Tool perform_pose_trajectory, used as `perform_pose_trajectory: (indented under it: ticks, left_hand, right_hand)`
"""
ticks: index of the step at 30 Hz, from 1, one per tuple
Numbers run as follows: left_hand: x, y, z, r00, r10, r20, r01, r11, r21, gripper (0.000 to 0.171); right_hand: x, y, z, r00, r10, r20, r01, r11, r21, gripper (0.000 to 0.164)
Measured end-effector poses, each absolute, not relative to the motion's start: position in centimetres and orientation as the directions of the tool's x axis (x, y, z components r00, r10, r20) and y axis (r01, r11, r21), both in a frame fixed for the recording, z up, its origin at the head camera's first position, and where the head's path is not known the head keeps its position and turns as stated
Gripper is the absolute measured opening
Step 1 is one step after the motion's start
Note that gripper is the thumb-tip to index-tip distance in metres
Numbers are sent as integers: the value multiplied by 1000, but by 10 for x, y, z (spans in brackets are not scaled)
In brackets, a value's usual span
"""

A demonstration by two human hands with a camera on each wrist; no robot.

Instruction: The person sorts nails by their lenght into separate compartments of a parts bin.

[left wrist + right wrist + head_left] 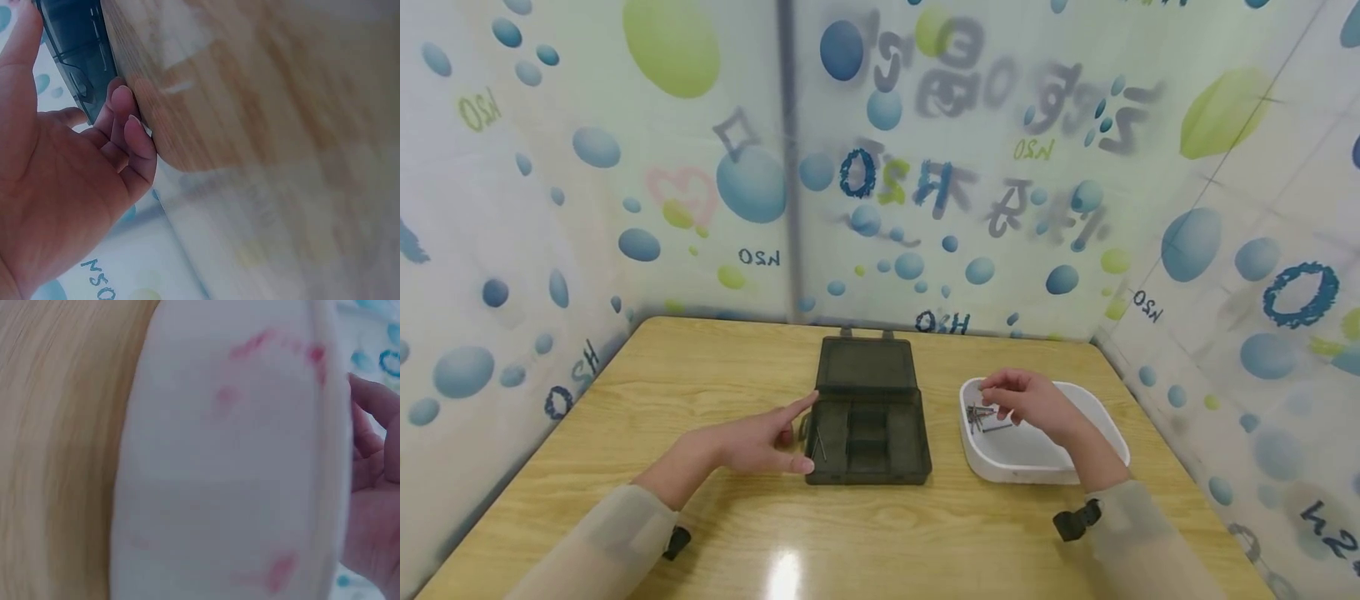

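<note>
A dark green-black plastic case (868, 479) lies on the table with its lid (867, 363) folded back. In its left compartment is one thin metal piece (822, 447), like a nail or screw. My left hand (760, 442) rests against the case's left side, index finger and thumb stretched out, the other fingers bent. My right hand (1037, 406) hovers over the left part of a white tray (1037, 477), its fingers loosely bent. Beneath them several thin metal nails or screws (979, 419) lie in a small heap. In the right wrist view the tray's wall (231, 462) hides the fingertips.
The wooden table (700, 533) ends at a patterned curtain (880, 275) along the back and both sides. Black wrist straps (1077, 521) sit on the sleeves. Reddish smudges (281, 572) mark the tray's outer wall.
</note>
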State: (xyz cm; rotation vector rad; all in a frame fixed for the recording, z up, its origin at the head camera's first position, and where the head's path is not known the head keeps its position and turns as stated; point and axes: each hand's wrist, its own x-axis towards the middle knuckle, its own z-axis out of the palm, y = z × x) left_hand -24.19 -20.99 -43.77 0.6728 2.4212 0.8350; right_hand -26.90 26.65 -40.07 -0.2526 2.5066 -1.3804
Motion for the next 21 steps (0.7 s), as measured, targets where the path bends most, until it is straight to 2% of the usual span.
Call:
perform_pose_trajectory:
  ticks: [8, 13, 21]
  left_hand:
    - [-241, -208, -436, -759, 581, -293, 275, 694, 665, 114]
    - [-241, -208, -436, -759, 582, -292, 274, 692, 668, 115]
    - [-243, -208, -436, -755, 585, -294, 281, 695, 662, 116]
  right_hand:
    - [-276, 298, -419, -938, -252, -237, 16, 654, -756, 27]
    - [-281, 305, -432, -921, -276, -274, -4, 711, -703, 19]
    - [-283, 305, -438, -916, -274, -293, -16, 755, -655, 16]
